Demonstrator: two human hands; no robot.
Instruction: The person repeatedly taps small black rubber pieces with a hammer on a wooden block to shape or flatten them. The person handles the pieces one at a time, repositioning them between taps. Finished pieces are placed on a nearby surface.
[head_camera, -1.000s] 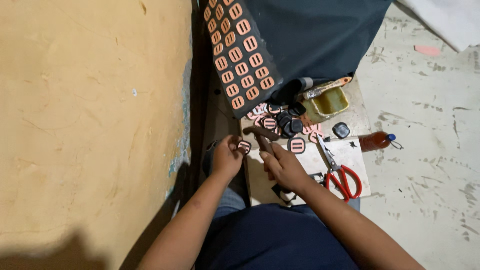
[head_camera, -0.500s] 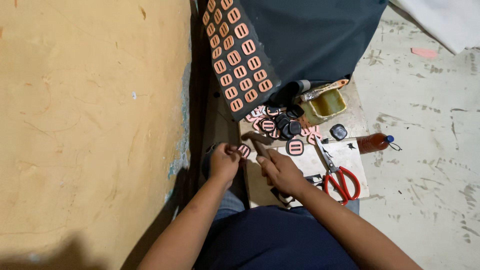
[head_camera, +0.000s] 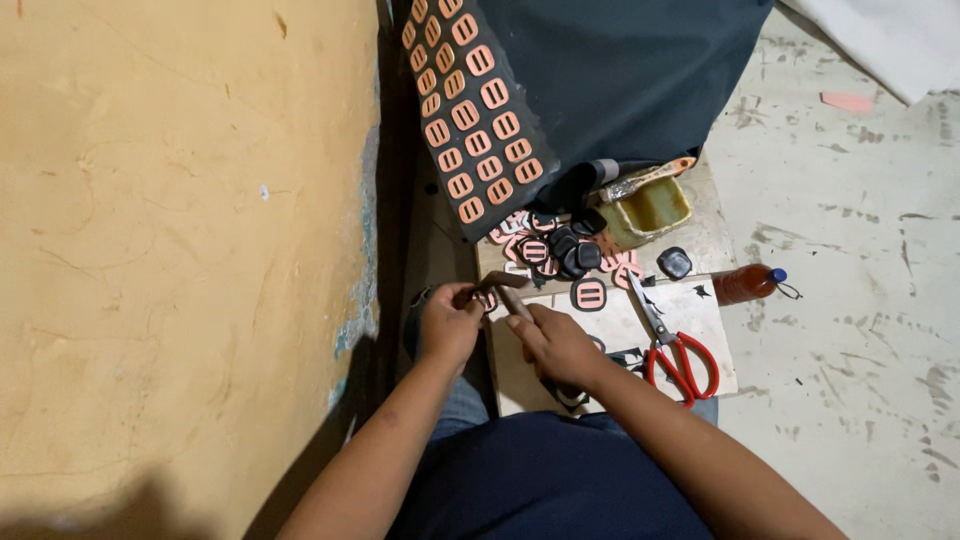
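Left hand (head_camera: 448, 325): closed around a small pink slotted buckle piece (head_camera: 487, 299), pinching it at the left edge of the pale work board (head_camera: 690, 310).
Right hand (head_camera: 553, 340): gripping a thin dark tool (head_camera: 503, 290) whose tip meets the piece held by the other hand; the exact contact is too small to make out.
Step in hand: judged from the pose, the held piece is being worked with the tool, trimmed or pressed at its edge.
Next move calls for: a firm pinch by the left hand and short, controlled strokes of the tool, kept off the fingertips.
Pile (head_camera: 555, 245): more pink and black buckles heaped at the far end of the board.
Dark sheet (head_camera: 475, 110): rows of pink buckles laid on it, beyond the pile.
Scissors (head_camera: 670, 345): red handles, lying on the board just right of the right hand.
Yellow tub (head_camera: 650, 208): brush resting across it.
Bottle (head_camera: 745, 283): brown, on the floor beside the board.
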